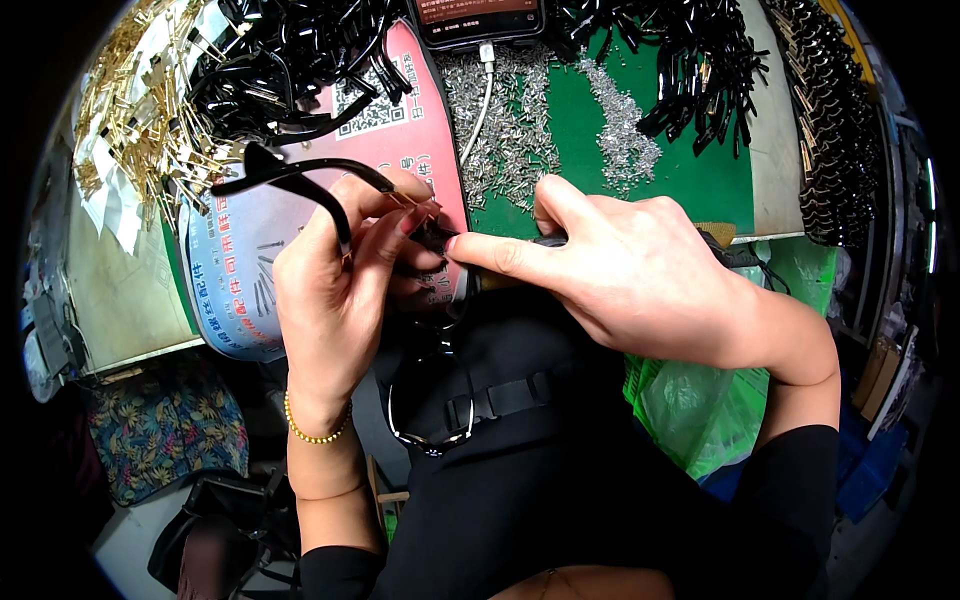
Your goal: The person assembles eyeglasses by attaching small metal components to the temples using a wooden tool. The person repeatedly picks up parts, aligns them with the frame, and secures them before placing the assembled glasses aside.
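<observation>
My left hand (325, 280) is closed on a pair of black eyeglasses (278, 172), pinching it near a hinge. Its curved temple arms stick out to the left above that hand, and a rim hangs below my fingers over my lap. My right hand (650, 270) wraps round a dark, elongated tool (550, 241), mostly hidden by the palm, so its kind is unclear. The right index finger stretches left and its tip meets the eyeglasses at my left fingertips. The exact contact spot is covered by fingers.
Small silver screws or pins (500, 140) lie spread on the green mat (690, 190). Black temple arms (270, 70) are heaped behind my left hand, gold ones (140, 110) further left. A phone (480, 22) with a white cable (482, 100) sits at the back. Green bags (700, 410) hang at the right edge.
</observation>
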The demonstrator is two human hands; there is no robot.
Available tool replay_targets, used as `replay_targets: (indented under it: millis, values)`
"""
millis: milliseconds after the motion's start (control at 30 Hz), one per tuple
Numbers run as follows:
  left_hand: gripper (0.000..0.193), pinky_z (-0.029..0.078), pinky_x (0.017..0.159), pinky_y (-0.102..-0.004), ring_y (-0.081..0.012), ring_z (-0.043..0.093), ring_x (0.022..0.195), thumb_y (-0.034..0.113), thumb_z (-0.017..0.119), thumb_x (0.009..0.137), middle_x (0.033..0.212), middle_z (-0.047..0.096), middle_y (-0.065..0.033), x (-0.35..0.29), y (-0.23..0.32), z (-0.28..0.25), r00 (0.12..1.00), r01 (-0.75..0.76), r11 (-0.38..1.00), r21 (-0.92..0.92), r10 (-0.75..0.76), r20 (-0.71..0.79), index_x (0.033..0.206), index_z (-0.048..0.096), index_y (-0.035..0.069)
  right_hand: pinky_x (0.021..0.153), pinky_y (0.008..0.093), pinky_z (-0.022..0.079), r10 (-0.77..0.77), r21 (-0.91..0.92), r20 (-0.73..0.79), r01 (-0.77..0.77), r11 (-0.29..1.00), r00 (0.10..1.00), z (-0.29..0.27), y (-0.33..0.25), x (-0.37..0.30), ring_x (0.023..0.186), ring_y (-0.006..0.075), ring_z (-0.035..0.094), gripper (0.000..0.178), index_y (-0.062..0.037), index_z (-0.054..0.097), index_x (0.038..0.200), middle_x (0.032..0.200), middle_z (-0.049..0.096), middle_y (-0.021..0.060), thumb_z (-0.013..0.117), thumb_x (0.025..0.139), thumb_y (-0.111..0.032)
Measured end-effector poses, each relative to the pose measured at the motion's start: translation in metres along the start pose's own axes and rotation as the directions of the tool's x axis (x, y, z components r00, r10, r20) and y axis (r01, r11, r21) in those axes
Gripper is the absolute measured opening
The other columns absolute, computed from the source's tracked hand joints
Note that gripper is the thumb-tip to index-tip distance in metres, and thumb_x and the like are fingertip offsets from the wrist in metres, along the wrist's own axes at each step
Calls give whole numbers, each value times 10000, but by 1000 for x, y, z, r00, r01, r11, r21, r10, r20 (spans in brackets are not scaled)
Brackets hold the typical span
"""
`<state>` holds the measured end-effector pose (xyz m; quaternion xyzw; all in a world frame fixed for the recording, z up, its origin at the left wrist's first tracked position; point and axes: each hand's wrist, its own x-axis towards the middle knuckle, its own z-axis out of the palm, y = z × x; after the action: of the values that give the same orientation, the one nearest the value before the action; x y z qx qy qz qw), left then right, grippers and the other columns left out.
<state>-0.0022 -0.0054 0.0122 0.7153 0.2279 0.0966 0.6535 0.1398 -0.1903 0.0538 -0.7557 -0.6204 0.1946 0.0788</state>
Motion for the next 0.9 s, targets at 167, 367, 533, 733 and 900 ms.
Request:
replay_targets:
  millis: [167, 367, 533, 733, 900]
  values:
    - [153, 553, 602, -214, -111, 713, 747, -76, 563, 968, 978, 722, -72, 1, 0, 2, 1000, -28, 1000, 1, 28, 3, 1089, 640, -21, 517, 381, 503, 15, 13, 31, -16, 1000, 999, -2, 0, 2, 722, 254, 638, 636, -309, 580, 1398, 880, 526, 94, 632, 814, -62]
    - [200, 549, 617, -297, -178, 702, 689, -121, 594, 873, 902, 717, -92, 2, -6, -2, 999, -50, 971, 236, 45, 26, 1018, 662, -1, 513, 380, 504, 14, -4, 0, -14, 1000, 1000, 2, -2, 2, 708, 248, 642, 593, -284, 603, 1366, 881, 525, 93, 638, 814, -71]
    - [231, 545, 657, -342, -296, 680, 728, -108, 618, 846, 841, 681, -121, 3, -6, 3, 982, -178, 914, 365, 189, 6, 1037, 668, 13, 507, 376, 505, 8, 0, -11, -8, 1000, 1000, 1, -3, 4, 700, 246, 645, 559, -271, 619, 1343, 883, 525, 94, 648, 817, -85]
    - [226, 552, 701, -364, -310, 698, 795, -68, 697, 813, 899, 706, -131, -1, -13, 8, 916, -342, 774, 532, 400, 7, 1020, 693, 22, 493, 376, 502, -2, -33, -21, 1, 999, 1000, 3, -3, 4, 686, 251, 644, 565, -278, 606, 1357, 877, 520, 96, 646, 827, -87]
    - [180, 501, 567, -285, -178, 665, 616, -88, 666, 867, 787, 688, -86, -3, -14, 6, 985, -111, 958, 263, 142, -100, 1008, 695, 20, 490, 376, 504, 11, -12, -73, -12, 1000, 997, 5, -2, 5, 686, 257, 643, 588, -290, 588, 1380, 874, 519, 96, 640, 834, -80]
